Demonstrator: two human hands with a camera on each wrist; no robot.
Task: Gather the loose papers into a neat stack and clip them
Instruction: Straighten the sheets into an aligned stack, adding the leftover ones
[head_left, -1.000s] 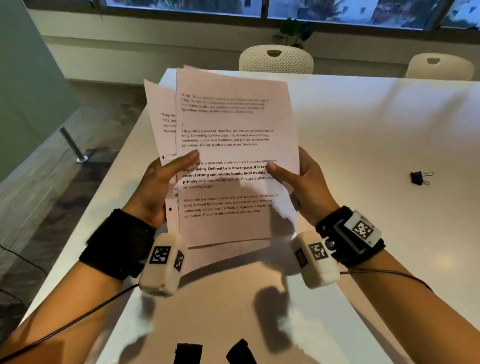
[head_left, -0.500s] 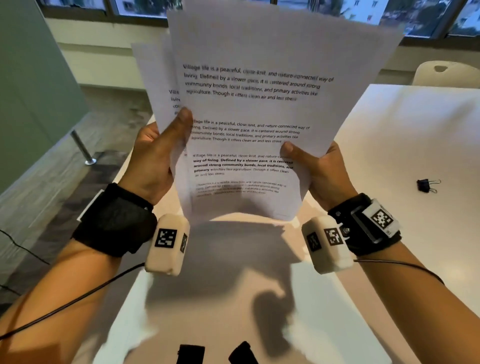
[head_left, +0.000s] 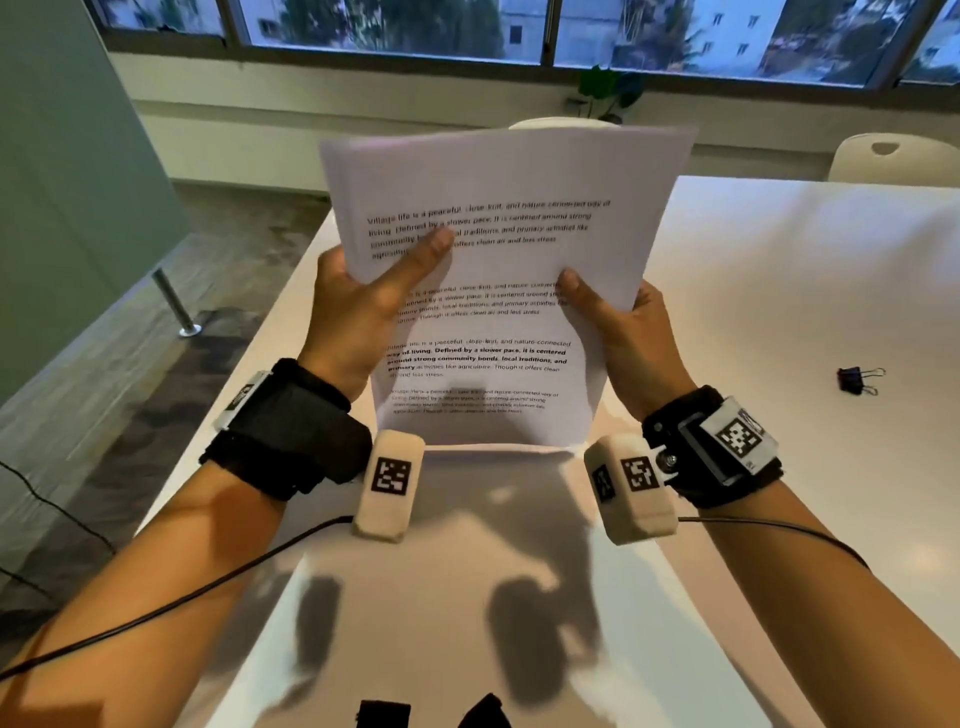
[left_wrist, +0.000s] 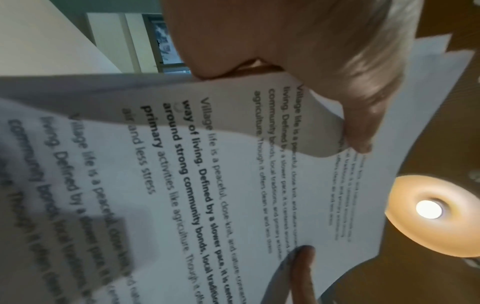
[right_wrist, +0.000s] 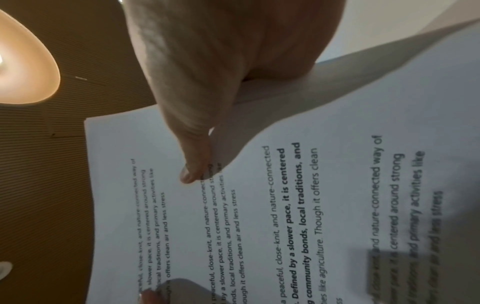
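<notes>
A stack of printed papers (head_left: 498, 270) is held upright above a white table (head_left: 779, 291), gripped at its sides by the left hand (head_left: 358, 306) and right hand (head_left: 618, 332), thumbs pressed on the front. A black binder clip (head_left: 857, 379) lies on the table, well apart to the right.

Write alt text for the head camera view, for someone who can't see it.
Two hands, left and right, hold a stack of printed papers upright over a white table. A black binder clip lies on the table to the right.
</notes>
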